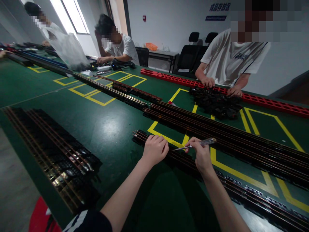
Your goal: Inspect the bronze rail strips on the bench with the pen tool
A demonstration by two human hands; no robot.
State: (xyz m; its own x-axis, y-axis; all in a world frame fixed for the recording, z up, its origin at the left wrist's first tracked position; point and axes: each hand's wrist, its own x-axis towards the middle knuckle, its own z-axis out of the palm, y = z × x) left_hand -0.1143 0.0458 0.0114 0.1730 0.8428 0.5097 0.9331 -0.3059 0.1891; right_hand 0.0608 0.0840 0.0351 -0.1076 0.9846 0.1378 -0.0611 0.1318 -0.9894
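Observation:
In the head view, a long black strip with copper-coloured rods (182, 157) lies along the green table before me. My left hand (155, 149) is closed over it near its far-left end, the fingers curled round the top. Just to the right, my right hand (202, 156) grips a screwdriver (208, 141) with a clear handle. Its thin metal shaft slants left, and the tip is at the strip beside my left hand; whether it touches I cannot tell. The strip's part under my left fingers is hidden.
Bundled rod strips (48, 148) lie at the left, and more long strips (217, 135) run behind my hands. Across the green table (116, 129), a person's hands (234, 91) rest by a black heap (217, 102) and a red slotted rail (169, 76). Two other people sit farther left.

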